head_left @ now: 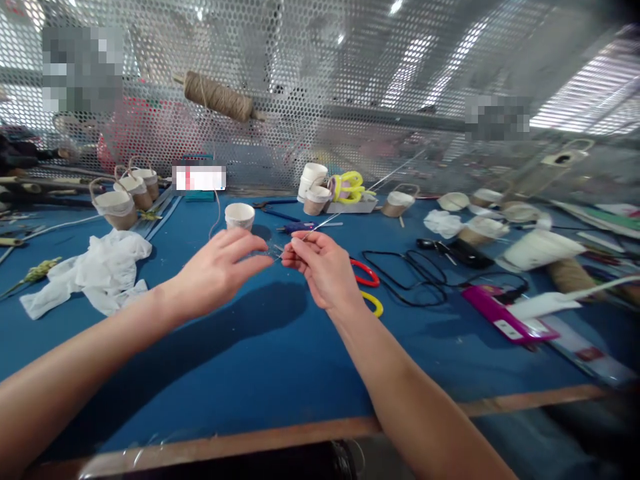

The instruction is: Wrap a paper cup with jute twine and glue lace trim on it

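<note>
Above the middle of the blue tabletop, my right hand point(325, 270) pinches a thin silvery wire point(323, 224) between thumb and fingers. One part of it slants up to the right, and short ends stick out to the left. My left hand point(223, 272) is just left of those ends, its fingers stretched out and apart, with nothing visible in them. Behind my left hand stands a small white paper cup point(240, 215). Scissors with a red handle loop point(366, 273) and a yellow handle loop point(374, 304) lie partly hidden behind my right forearm.
Small handled cups point(116, 208) and crumpled white cloth point(107, 263) are at left. A twine spool point(217, 98) hangs on the perforated metal screen point(300, 40). Pliers point(277, 212) lie at the back. A black cable point(413, 283) and purple power strip point(505, 317) are at right.
</note>
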The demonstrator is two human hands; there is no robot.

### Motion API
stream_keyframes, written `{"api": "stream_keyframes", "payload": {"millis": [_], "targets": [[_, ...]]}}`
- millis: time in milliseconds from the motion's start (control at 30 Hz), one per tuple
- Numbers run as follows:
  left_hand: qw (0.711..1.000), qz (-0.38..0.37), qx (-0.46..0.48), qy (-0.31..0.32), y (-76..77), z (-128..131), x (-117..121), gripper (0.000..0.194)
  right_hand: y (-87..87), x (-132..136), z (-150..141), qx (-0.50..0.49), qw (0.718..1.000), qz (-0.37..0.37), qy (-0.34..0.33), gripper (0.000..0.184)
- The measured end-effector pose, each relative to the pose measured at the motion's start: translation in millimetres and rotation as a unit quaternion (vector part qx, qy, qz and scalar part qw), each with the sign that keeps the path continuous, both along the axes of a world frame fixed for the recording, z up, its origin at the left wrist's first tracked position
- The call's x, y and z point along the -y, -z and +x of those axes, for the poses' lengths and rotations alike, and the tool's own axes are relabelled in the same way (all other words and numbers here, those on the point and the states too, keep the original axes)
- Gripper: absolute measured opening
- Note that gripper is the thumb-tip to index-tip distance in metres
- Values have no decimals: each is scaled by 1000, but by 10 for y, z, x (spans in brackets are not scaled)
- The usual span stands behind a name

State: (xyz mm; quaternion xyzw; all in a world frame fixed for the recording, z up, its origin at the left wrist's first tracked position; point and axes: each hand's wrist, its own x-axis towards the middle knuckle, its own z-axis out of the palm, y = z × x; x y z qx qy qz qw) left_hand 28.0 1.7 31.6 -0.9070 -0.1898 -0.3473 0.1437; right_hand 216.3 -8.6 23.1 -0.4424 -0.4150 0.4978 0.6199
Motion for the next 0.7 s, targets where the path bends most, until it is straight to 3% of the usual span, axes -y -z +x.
{"api": "stream_keyframes", "payload": {"millis": [133,367,533,700], "targets": [[997,63,-52,-15,105,68,13,19,24,36,-53,-10,1000,0,-21,23],[995,92,5,-30,176,101,34,14,46,32,-100,-30,1000,1,-4,19],[995,71,61,-42,205,160,59,16,54,33,-106,-37,999,26,14,15],[994,-8,95,-58,264,204,98,25,78,34,-110,-22,999,41,23,13]]}}
